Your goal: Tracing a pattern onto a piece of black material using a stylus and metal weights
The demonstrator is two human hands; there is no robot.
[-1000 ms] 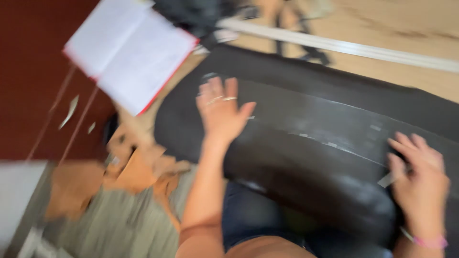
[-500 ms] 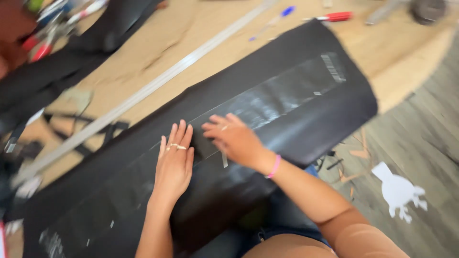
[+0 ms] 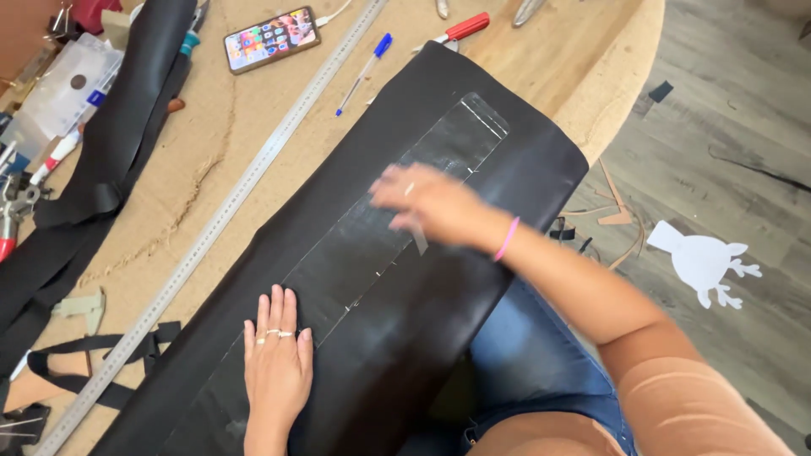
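1. While hanging over the edge of the wooden table, black sheet: could slide off if let go.
2. Shiny clear strip on top: could wrinkle.
3. Left hand: flat, fingers together, pressing sheet.
4. Right hand: blurry above strip, grip unclear.

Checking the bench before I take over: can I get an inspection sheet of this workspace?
Surface: round wooden table, worn.
Job's things: black leather sheet with a clear taped strip.
Clutter: steel ruler, blue pen, phone, red-handled tool, black straps.
Hands: left hand flat on the sheet; right hand blurred, over the strip.
Cables: white cable at the phone.
Surroundings: wood floor, white paper cutout, scraps.
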